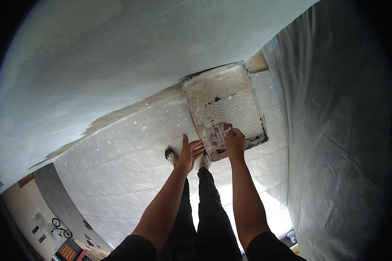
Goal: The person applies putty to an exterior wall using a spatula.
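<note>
A paint tray [237, 93] with ribs, smeared with off-white paint, stands in front of the legs. My right hand [235, 142] is closed over its near part, pinching a small reddish-brown piece [227, 127]. Beside it in the tray lies a reddish, paint-streaked patch [216, 134] that I cannot name. My left hand [190, 152], fingers apart and thumb up, is just left of the tray's near left corner and holds nothing.
A partly painted wall [117, 65] runs along the upper left. Plastic sheeting [335, 130] hangs at the right. The tiled floor [130, 148] has paint spots. My feet are near the tray; a bicycle [61, 228] is at the far lower left.
</note>
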A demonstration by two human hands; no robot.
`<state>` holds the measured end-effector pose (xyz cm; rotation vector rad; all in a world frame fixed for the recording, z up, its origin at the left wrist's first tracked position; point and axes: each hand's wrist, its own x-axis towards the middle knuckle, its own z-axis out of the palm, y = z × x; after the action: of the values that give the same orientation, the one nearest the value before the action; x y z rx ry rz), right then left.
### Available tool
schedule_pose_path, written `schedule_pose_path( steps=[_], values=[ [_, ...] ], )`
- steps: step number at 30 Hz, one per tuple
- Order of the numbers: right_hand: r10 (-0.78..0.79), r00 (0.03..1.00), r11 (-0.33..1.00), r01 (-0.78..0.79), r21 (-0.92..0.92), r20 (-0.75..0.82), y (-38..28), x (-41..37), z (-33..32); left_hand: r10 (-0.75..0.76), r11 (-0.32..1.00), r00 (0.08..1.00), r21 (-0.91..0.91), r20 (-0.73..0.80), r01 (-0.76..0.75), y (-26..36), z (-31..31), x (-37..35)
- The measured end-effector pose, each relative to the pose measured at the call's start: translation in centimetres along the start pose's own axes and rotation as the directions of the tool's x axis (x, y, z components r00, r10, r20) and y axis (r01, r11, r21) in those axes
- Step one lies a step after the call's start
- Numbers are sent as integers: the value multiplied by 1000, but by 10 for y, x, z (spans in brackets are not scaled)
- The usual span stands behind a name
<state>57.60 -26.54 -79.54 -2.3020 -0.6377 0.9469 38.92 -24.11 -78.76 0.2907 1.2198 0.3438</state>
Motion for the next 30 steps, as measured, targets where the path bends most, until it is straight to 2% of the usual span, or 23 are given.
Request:
schedule_pose_path(
  steps=[3, 5, 6, 7, 8, 9, 11, 12, 14, 15, 17, 18, 20, 22, 23, 24, 25, 27, 30],
  values=[
    [-10, 999, 996, 13, 86, -35, 12, 0, -1, -4, 999, 1000, -46, -6, 3, -3, -2, 2],
    [163, 980, 932, -191, 307, 115, 9, -4, -11, 4, 999, 1000, -37, -18, -5, -5, -3, 0],
    [155, 981, 933, -183, 309, 113, 13, -4, -13, 10, 1000, 999, -28, -33, -11, -6, -5, 0],
    [194, 966, 858, -251, 448, 169, 16, -5, -15, 17, 999, 999, -28, -30, -18, -7, -7, 0],
    [222, 947, 757, -317, 571, 232, 20, -6, -17, 26, 1000, 995, 20, -96, -24, -9, -8, -1],
    [215, 949, 757, -311, 575, 230, 20, -7, -19, 38, 997, 986, 68, -161, -27, -10, -10, 0],
    [204, 930, 624, -364, 692, 305, 21, -13, -25, 74, 990, 978, 131, -197, -48, -11, -16, -3],
    [199, 932, 626, -359, 692, 303, 19, -20, -30, 107, 980, 966, 189, -235, -62, -11, -19, -7],
    [109, 910, 360, -411, 838, 399, 6, -33, -43, 135, 970, 962, 228, -238, -80, -10, -25, -22],
    [84, 918, 359, -390, 848, 387, -4, -39, -53, 162, 958, 956, 272, -243, -94, -5, -27, -31],
    [-43, 890, 198, -438, 877, 454, -28, -57, -76, 210, 945, 953, 297, -220, -140, 4, -29, -56],
    [-81, 896, 192, -415, 889, 436, -37, -64, -86, 223, 932, 954, 329, -198, -150, 10, -28, -71],
    [-259, 844, 105, -459, 882, 470, -49, -79, -108, 295, 899, 941, 381, -166, -215, 26, -24, -102],
    [-327, 825, 127, -445, 887, 461, -73, -96, -131, 387, 864, 912, 400, -135, -307, 45, -15, -138],
    [-287, 853, 148, -409, 900, 435, -103, -112, -144, 444, 840, 888, 399, -119, -366, 61, -5, -157],
    [-362, 832, 180, -380, 907, 420, -124, -122, -157, 495, 811, 866, 396, -75, -430, 79, 4, -177],
    [-366, 838, 188, -358, 914, 404, -141, -130, -162, 550, 776, 835, 393, -38, -493, 94, 12, -199],
    [-427, 795, 237, -361, 902, 430, -160, -134, -177, 639, 733, 769, 302, 3, -610, 121, 25, -233],
    [-561, 734, 225, -310, 924, 383, -237, -168, -202, 761, 633, 649, 223, -6, -741, 168, 37, -289]
  ],
)
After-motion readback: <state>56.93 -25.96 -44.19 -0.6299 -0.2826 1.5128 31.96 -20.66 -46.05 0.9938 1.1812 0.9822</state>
